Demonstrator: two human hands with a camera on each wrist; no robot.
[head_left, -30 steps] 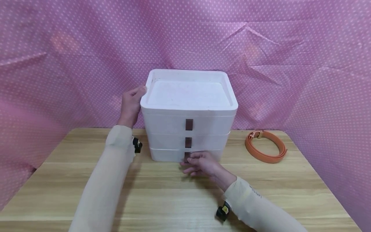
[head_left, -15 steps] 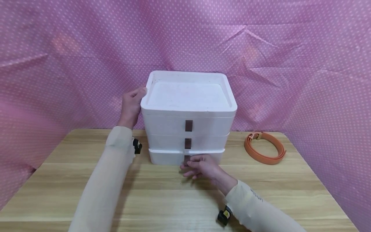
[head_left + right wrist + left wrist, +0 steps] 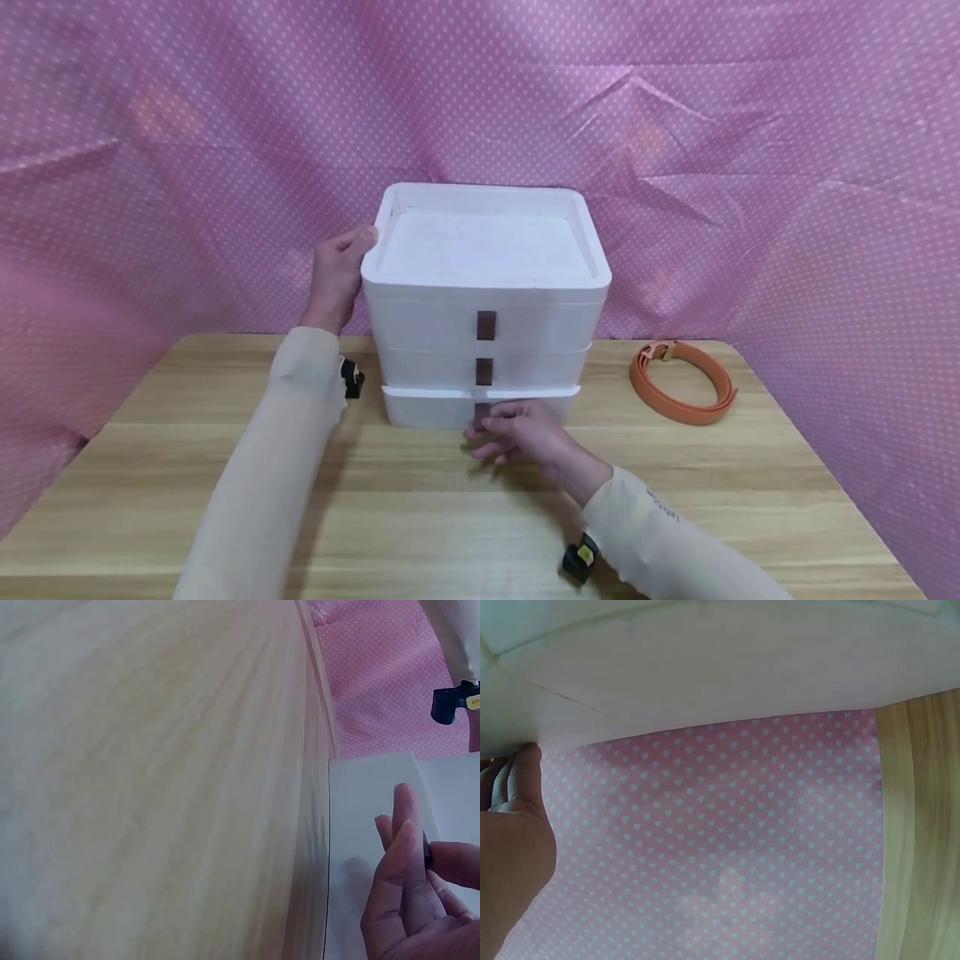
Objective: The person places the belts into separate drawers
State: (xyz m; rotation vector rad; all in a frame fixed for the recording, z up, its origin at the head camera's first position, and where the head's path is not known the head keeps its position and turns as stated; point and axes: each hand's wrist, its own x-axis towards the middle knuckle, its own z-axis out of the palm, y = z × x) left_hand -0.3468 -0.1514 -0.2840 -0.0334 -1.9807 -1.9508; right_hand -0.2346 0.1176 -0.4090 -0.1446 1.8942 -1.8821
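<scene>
The bottom drawer point(image 3: 427, 410) of the white drawer unit point(image 3: 486, 283) had been drawn slightly forward. A second earlier its front had been held almost flush with the upper two drawers point(image 3: 427, 333); now its pale upper lip was exposed along the near side. Little further travel had been gained over the last half second.

The drawer's brown tab point(image 3: 482, 412) was pinched between the thumb and fingers of the right hand point(image 3: 528, 435). The left hand point(image 3: 339, 271) was laid against the left side of the unit, near the top rim, its fingers pressed to the wall and not seen to be closed round anything; the unit appeared to be braced against the pull.

The unit was placed at the far middle of the bench point(image 3: 420, 517), before a pink cloth point(image 3: 480, 92). A coiled orange belt point(image 3: 684, 412) was left untouched on the right, well apart from both hands.

The opening was judged to be only just begun, since the drawer's inside could not be seen.
</scene>
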